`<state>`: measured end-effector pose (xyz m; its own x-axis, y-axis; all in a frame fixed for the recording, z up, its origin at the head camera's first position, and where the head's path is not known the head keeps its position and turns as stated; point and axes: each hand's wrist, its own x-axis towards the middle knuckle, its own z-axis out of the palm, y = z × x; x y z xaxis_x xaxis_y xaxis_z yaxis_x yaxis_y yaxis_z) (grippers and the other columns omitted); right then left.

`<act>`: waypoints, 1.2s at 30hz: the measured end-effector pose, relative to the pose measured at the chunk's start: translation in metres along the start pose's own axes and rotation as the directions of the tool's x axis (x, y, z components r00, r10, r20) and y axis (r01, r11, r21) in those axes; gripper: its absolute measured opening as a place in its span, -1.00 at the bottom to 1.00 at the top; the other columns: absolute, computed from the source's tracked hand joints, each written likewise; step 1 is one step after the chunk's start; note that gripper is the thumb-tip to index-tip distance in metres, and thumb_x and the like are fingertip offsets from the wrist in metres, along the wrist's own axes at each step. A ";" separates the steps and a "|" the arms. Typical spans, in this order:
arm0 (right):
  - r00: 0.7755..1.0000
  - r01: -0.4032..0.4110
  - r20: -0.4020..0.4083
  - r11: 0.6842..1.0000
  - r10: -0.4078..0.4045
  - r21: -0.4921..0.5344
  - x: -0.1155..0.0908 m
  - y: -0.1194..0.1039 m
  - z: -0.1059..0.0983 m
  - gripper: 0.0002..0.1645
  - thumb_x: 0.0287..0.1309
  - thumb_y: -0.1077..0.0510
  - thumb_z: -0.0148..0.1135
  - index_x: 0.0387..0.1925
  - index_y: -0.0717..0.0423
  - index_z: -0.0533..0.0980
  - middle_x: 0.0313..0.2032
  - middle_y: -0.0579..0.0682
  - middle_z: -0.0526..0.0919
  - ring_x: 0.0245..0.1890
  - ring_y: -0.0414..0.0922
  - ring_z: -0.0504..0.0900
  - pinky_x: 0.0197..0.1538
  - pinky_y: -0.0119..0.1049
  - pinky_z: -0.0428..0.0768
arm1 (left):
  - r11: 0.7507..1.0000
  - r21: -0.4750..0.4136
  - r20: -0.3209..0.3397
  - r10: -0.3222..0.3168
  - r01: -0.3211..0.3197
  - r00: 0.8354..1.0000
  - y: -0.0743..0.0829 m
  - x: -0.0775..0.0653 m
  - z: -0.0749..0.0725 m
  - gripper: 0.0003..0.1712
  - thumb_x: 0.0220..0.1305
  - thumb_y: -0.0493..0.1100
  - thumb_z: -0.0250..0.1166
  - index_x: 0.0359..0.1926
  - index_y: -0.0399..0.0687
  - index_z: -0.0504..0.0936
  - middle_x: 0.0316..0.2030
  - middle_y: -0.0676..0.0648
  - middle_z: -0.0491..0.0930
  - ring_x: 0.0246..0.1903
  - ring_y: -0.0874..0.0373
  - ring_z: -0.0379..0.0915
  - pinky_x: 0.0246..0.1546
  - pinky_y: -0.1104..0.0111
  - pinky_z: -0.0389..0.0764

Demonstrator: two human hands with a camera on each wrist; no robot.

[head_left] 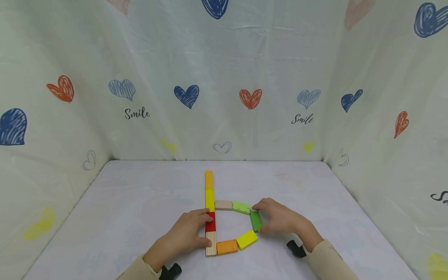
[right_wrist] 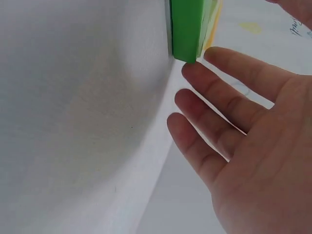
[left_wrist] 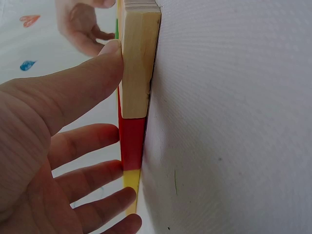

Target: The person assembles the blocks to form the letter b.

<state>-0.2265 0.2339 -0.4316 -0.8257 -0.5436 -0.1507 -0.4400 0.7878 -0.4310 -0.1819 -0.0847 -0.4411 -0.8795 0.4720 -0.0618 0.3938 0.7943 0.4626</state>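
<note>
Wooden blocks form a straight column with a curved row on its right, much like a letter b. My left hand (head_left: 187,232) rests along the column, thumb on the plain wood block (head_left: 211,251) and fingertips on the red block (head_left: 210,223). In the left wrist view its fingers (left_wrist: 85,144) are spread and fairly straight. Around the curve's right end, my right hand (head_left: 280,217) spans the dark green block (head_left: 256,221), thumb at its near end. The right wrist view shows straight fingers (right_wrist: 229,102) just below the green block's end.
Above the red block lie a yellow block (head_left: 209,200) and an amber block (head_left: 209,180). The curve also holds a pale wood block (head_left: 223,205), a light green block (head_left: 241,207), a yellow block (head_left: 247,240) and an orange block (head_left: 227,247). Heart-printed cloth (head_left: 224,128) surrounds the white table (head_left: 140,194).
</note>
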 end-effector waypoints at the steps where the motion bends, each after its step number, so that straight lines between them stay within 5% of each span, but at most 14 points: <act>1: 1.000 0.006 0.001 1.000 -0.006 -0.007 -0.001 0.000 0.000 -0.24 -0.16 -0.05 0.45 0.16 -0.02 0.47 0.03 -0.19 0.46 0.04 -0.18 0.40 0.14 -0.08 0.45 | 1.000 -0.001 0.000 -0.001 0.001 1.000 0.000 0.000 0.000 -0.29 -0.13 0.12 0.54 0.10 0.04 0.59 0.25 -0.09 0.40 0.24 -0.08 0.26 0.20 -0.06 0.30; 15: 0.999 0.022 -0.044 0.995 -0.026 -0.096 0.000 -0.001 0.010 -0.30 -0.15 -0.11 0.44 0.11 -0.05 0.52 -0.05 -0.24 0.45 -0.06 -0.26 0.39 0.08 -0.19 0.49 | 1.000 0.006 -0.005 0.000 0.000 1.000 0.001 0.000 -0.001 -0.28 -0.14 0.11 0.55 0.10 0.03 0.59 0.25 -0.10 0.40 0.23 -0.08 0.27 0.20 -0.05 0.31; 36: 0.999 0.010 -0.031 0.996 -0.013 -0.089 -0.001 -0.002 0.008 -0.18 -0.14 -0.24 0.41 0.18 -0.01 0.47 0.03 -0.16 0.47 0.01 -0.20 0.41 0.13 -0.12 0.46 | 1.000 0.009 0.003 0.001 -0.001 1.000 0.001 0.000 -0.002 -0.28 -0.13 0.12 0.54 0.10 0.03 0.59 0.25 -0.10 0.40 0.23 -0.08 0.28 0.20 -0.05 0.32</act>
<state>-0.2224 0.2306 -0.4382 -0.8304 -0.5445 -0.1177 -0.4781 0.8050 -0.3511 -0.1825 -0.0848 -0.4394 -0.8781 0.4741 -0.0640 0.3974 0.7973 0.4543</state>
